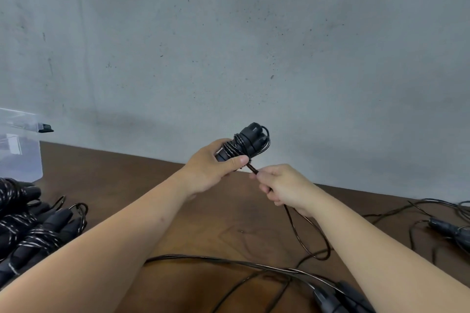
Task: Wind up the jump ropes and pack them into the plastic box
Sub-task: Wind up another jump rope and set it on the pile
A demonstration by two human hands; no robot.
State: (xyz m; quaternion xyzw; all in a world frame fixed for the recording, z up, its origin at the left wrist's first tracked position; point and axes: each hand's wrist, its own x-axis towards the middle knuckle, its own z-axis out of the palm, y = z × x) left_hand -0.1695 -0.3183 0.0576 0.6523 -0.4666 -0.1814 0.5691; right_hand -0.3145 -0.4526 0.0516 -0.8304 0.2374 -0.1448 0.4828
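A person's two bare arms reach forward over a dark brown desk point(229, 211) toward a grey wall. The left hand point(211, 168) is clamped around a pair of black jump rope handles point(251, 138), held together and raised off the desk, with several turns of thin black cord point(235, 151) already wound around them just above the thumb. Just beside it and slightly lower, the right hand point(284, 185) has its fingers curled tight on the free cord, which runs taut from the bundle into the fist, then drops below the right wrist in a loose loop point(318, 244) onto the desk.

Near the person's body, below both forearms, more slack cord and another pair of handles point(338, 297) lie on the desk. Well out to the right of the right hand lies an unwound rope point(447, 229). Far to the left of the left hand sit wound bundles point(30, 231), and beyond them a clear plastic box point(23, 157).

Likely risks: the trailing loop could snag on the loose ropes below it, since they cross near each other, and drag them along. If the right hand's tension slackens, the turns may spring loose. If the left thumb lifts, the wraps could slide off the handle ends.
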